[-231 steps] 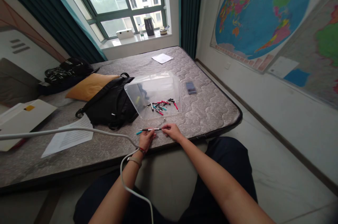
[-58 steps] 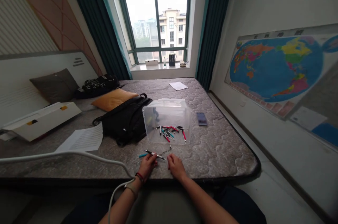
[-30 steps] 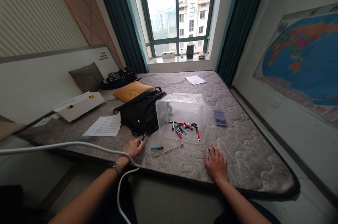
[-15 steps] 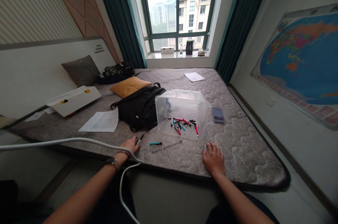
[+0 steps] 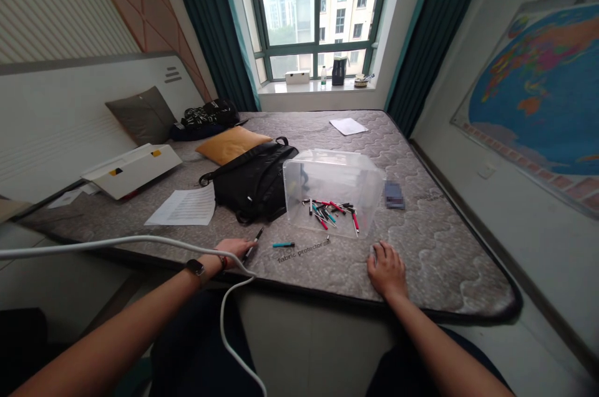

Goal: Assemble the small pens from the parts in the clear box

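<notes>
My left hand (image 5: 238,248) is at the mattress's near edge, its fingers closed around a dark pen (image 5: 258,235) that sticks out past the fingertips. Just right of it lies a teal pen with a black end (image 5: 283,245). My right hand (image 5: 387,269) rests palm down on the mattress, fingers lightly bent and apart, with no object visible in it. Between the hands and farther back, a clear plastic bin (image 5: 294,166) lies on its side, its opening towards me. Several red, teal, black and white pens (image 5: 327,210) are spread inside. A small metallic piece (image 5: 328,239) sits before the bin.
A black backpack (image 5: 255,188) touches the bin's left side. Beyond it are a yellow cushion (image 5: 231,144), a white box (image 5: 133,169) and a printed sheet (image 5: 182,206). A blurred dark phone-like object (image 5: 394,195) lies right of the bin. A white cable (image 5: 154,240) crosses over my left wrist.
My left hand has moved slightly right and closed on the dark pen, which lay beside its fingers. The view has tilted down a little. My right hand stays on the mattress.
</notes>
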The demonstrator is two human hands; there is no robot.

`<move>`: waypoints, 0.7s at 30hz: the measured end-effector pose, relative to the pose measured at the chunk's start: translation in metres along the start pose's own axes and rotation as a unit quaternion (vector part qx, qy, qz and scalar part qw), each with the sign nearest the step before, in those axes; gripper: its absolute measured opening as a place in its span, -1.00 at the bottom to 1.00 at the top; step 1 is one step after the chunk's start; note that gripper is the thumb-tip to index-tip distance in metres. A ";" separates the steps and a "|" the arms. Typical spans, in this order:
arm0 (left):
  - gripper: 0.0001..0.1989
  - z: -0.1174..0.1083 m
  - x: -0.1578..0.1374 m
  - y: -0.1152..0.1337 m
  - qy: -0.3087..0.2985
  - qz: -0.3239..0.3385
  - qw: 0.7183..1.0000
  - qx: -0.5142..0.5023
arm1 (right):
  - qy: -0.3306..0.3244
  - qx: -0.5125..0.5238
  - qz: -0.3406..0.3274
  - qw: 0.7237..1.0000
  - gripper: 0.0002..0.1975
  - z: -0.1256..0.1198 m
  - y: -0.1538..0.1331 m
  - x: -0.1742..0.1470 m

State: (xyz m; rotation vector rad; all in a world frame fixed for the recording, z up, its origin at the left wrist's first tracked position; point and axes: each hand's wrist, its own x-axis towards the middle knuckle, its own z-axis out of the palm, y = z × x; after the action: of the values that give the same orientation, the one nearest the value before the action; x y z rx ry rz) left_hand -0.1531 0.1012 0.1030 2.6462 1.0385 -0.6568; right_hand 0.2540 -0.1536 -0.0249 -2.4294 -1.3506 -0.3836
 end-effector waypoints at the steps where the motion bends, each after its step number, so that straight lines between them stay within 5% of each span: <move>1: -0.43 -0.001 0.003 0.000 0.002 0.000 1.000 0.015 | -0.001 -0.002 0.000 1.000 -0.68 0.000 0.000 0.000; 12: -0.49 0.024 0.014 -0.022 -0.006 -0.026 0.997 0.070 | 0.000 -0.011 -0.006 1.000 -0.68 0.001 -0.001 0.000; 21: -0.55 0.006 0.022 -0.010 -0.047 -0.007 0.993 0.110 | 0.006 0.003 0.002 1.000 -0.69 0.002 -0.001 0.000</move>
State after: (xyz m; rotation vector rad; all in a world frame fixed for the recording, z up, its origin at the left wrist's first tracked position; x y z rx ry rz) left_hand -0.1480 0.1194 0.0863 2.7611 1.0115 -0.9391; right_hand 0.2536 -0.1528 -0.0263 -2.4202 -1.3407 -0.3923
